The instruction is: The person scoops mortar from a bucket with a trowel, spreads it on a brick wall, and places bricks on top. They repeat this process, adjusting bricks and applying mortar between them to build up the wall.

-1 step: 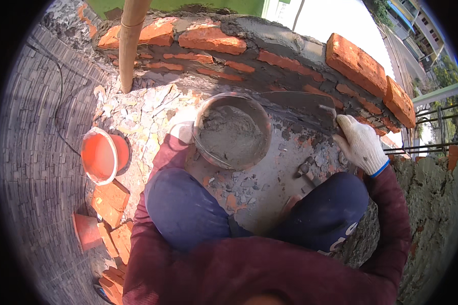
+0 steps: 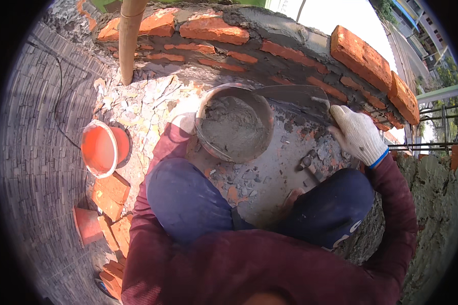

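Note:
My right hand (image 2: 359, 133), in a white knitted glove with a blue cuff edge, grips the handle of a trowel (image 2: 295, 97). The trowel's wide, mortar-smeared blade points left, and its tip meets the right rim of a bucket in this view. That round bucket (image 2: 266, 118) holds wet grey mortar (image 2: 231, 127) and stands in front of me beyond my knees. Against the bucket's left side is my gloved left hand (image 2: 185, 123). Its fingers are hidden, so I cannot see how they are closed.
A curved brick wall (image 2: 213, 30) runs across the far side, with bare bricks (image 2: 361, 53) on its right top. A wooden pole (image 2: 129, 46) stands at left. An orange bucket (image 2: 99, 150) and loose bricks (image 2: 111, 193) lie left. A hammer (image 2: 309, 168) lies beside my right knee among rubble.
My right hand and the trowel have shifted slightly left, bringing the blade's tip up to the bucket's rim. The whole view has moved a little. My left hand stays at the bucket.

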Demonstrator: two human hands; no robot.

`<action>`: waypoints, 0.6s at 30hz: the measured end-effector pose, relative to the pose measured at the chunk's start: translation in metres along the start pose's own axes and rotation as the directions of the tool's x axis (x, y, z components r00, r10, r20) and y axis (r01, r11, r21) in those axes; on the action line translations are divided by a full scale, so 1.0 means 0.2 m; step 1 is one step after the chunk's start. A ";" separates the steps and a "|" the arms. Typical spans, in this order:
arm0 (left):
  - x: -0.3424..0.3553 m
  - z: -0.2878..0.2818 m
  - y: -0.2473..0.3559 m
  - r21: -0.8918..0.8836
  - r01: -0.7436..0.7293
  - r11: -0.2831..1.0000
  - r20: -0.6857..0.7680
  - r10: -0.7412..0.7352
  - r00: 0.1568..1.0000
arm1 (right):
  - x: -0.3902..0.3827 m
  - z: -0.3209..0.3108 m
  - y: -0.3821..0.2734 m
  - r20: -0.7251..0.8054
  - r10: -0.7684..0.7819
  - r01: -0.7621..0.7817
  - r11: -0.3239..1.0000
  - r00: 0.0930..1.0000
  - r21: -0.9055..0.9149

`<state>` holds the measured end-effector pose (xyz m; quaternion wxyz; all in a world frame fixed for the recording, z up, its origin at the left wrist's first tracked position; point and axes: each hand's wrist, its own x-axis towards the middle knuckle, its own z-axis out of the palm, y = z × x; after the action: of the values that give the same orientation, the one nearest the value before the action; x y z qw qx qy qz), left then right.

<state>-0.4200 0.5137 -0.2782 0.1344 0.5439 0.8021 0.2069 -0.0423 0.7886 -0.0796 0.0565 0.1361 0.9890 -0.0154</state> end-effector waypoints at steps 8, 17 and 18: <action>0.11 0.02 0.03 0.258 -0.213 0.942 -0.209 0.270 0.940 | 0.68 0.54 -0.36 0.119 -0.228 0.251 0.935 0.966 -0.251; -0.06 -0.02 0.13 0.032 -0.195 0.980 -0.241 0.197 0.950 | 0.43 0.40 -0.32 0.314 -0.167 0.180 0.984 0.935 -0.013; -0.10 -0.05 0.15 -0.013 -0.166 0.986 -0.235 0.158 0.959 | 0.45 0.38 -0.30 0.335 -0.110 0.119 0.993 0.936 -0.007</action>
<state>-0.3930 0.5032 -0.2565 0.0308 0.5774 0.7615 0.2929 -0.1360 0.7507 -0.1643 0.2241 0.0731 0.9714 -0.0280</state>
